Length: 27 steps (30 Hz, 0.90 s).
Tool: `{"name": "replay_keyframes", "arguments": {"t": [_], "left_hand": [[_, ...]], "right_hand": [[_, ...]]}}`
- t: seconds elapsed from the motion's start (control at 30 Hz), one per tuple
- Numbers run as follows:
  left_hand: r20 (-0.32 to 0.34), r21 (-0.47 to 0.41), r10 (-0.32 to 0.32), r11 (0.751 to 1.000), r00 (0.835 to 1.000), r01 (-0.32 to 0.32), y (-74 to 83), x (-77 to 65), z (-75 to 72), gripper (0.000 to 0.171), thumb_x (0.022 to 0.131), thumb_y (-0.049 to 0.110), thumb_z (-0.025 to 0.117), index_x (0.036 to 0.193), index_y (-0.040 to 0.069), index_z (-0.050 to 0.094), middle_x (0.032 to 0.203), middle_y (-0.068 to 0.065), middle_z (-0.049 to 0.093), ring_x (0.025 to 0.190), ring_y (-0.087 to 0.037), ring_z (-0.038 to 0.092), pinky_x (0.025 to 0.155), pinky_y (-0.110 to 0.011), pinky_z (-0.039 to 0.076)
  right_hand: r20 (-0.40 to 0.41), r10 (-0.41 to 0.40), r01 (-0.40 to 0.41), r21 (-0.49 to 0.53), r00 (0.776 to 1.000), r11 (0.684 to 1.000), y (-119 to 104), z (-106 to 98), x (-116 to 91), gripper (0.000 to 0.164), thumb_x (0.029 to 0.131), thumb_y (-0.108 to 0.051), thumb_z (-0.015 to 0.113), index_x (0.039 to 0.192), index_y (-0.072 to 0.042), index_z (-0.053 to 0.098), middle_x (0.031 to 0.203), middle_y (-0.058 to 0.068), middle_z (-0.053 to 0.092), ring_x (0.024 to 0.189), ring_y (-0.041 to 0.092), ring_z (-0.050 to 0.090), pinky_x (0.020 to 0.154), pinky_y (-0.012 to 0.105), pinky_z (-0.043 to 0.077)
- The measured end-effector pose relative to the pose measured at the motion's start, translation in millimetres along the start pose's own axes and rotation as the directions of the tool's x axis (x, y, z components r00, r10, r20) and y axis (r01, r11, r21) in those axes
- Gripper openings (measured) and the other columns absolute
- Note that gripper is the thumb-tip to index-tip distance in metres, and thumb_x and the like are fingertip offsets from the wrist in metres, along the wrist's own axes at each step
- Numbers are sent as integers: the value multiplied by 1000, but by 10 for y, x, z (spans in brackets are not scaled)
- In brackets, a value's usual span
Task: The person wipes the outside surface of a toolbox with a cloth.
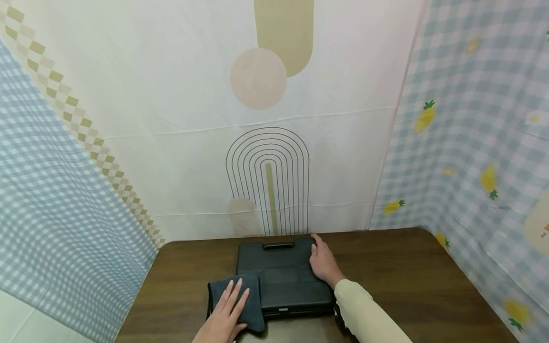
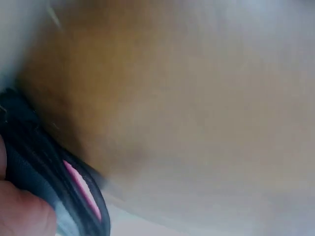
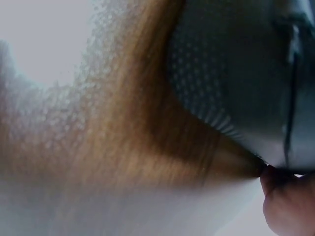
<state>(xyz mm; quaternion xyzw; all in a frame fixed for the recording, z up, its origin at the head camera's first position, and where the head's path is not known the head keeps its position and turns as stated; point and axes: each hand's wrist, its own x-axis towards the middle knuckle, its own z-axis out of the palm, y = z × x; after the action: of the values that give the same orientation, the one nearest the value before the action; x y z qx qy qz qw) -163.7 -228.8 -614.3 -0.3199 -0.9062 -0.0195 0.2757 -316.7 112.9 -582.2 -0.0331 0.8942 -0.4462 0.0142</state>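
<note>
A dark plastic case (image 1: 285, 293) lies on the wooden table, its handle (image 1: 279, 246) on the far side and a small latch at the front. My left hand (image 1: 225, 312) rests with straight, slightly spread fingers on a folded grey-blue cloth (image 1: 254, 305). That cloth covers the case's front left corner. In the left wrist view the cloth's black-bound edge (image 2: 101, 209) shows a pink strip inside, beside a finger or thumb. My right hand (image 1: 323, 262) holds the case by its far right corner. A fingertip (image 3: 290, 204) touches the case's edge in the right wrist view.
The brown wooden table (image 1: 399, 267) reaches back to a hanging white printed cloth (image 1: 188, 171). Blue checked cloths hang at both sides. Something black, partly hidden by the right sleeve (image 1: 364, 305), sits at the case's front right corner.
</note>
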Motion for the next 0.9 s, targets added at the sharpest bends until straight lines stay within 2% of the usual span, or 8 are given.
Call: {"name": "replay_keyframes", "arguments": {"t": [0.1,0.13,0.2,0.27,0.37,0.5,0.73,0.9], "left_hand": [[8,78,107,991,994,-107,-15,81,-3,102,89,65,77,167,12,37,170,-17,42,169,-28,15,138,-28,-1],[9,100,135,986,991,-135,-3,116,-5,107,83,64,82,166,12,39,167,-17,46,166,-30,25,137,-31,-8],[10,140,172,975,985,-172,43,193,-5,113,76,64,87,165,12,41,163,-16,52,156,-32,43,137,-35,-10],[16,154,187,970,982,-188,114,272,-9,113,74,64,89,164,13,43,161,-15,54,147,-32,53,137,-36,-7],[28,178,194,964,981,-196,249,399,-1,110,75,66,87,163,16,45,161,-13,54,145,-29,58,137,-38,19],[35,204,201,957,979,-204,463,593,45,103,78,69,84,160,18,49,162,-13,55,146,-28,58,115,-39,51],[62,218,204,952,977,-213,833,915,167,99,84,70,79,162,17,47,164,-13,52,147,-29,57,115,-41,53],[84,208,197,955,977,-211,985,1032,196,97,88,69,76,163,17,44,166,-12,50,150,-28,55,116,-41,52]], "right_hand": [[11,-2,2,-1,1000,1000,-2,-15,-9,51,118,-22,32,168,-10,32,166,27,41,153,49,43,122,66,39],[12,-6,6,-3,1000,1000,-2,-22,-11,51,118,-21,32,167,-10,32,166,28,41,153,49,43,121,66,40],[17,-8,8,-3,1000,1000,-6,-37,-18,51,118,-21,32,167,-9,32,166,28,41,153,49,43,121,66,39],[19,-7,8,-5,1000,1000,-10,-51,-22,51,118,-21,31,167,-9,32,166,28,40,153,49,43,122,66,39],[17,-16,16,-11,1000,1000,-21,-65,-26,51,118,-20,31,167,-7,32,166,29,40,152,50,43,121,67,39],[14,-18,18,-7,1000,1000,-40,-52,-29,51,118,-21,32,167,-8,32,166,29,40,153,50,43,122,66,39],[-3,-26,26,-3,1000,1000,-50,-5,-23,50,118,-20,33,166,-7,35,164,29,43,150,50,46,120,68,40],[-23,-22,22,6,999,1000,-20,-6,-8,49,117,-19,35,165,-8,36,162,29,46,148,50,48,119,68,41]]}}
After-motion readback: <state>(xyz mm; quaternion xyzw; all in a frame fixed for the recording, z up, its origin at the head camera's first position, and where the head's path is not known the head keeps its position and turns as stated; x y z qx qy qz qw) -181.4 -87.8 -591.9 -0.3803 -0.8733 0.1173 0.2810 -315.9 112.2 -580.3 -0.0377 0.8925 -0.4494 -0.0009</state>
